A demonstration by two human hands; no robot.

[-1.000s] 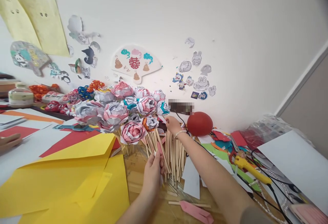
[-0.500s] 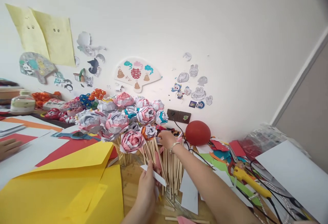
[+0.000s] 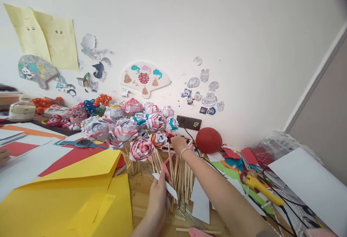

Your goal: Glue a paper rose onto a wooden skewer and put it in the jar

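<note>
White paper strip [image 3: 171, 190], one at least, sits pinched in the left hand's [image 3: 158, 195] closed fingers, one pink piece [image 3: 165, 170] beside the thumb. Wooden sticks [image 3: 187, 182], too crowded to count, stand on the worktop [image 3: 141, 186]. The right hand [image 3: 179, 145] curls at their tops; whether its fingers grip one, I cannot tell. One red balloon [image 3: 208, 140] lies beyond.

The right hand [image 3: 179, 145], just left of the red balloon [image 3: 209, 140], mostly hides its own fingertips; well below the balloon, a pink paper strip [image 3: 198, 232] is cut off by the bottom edge.
</note>
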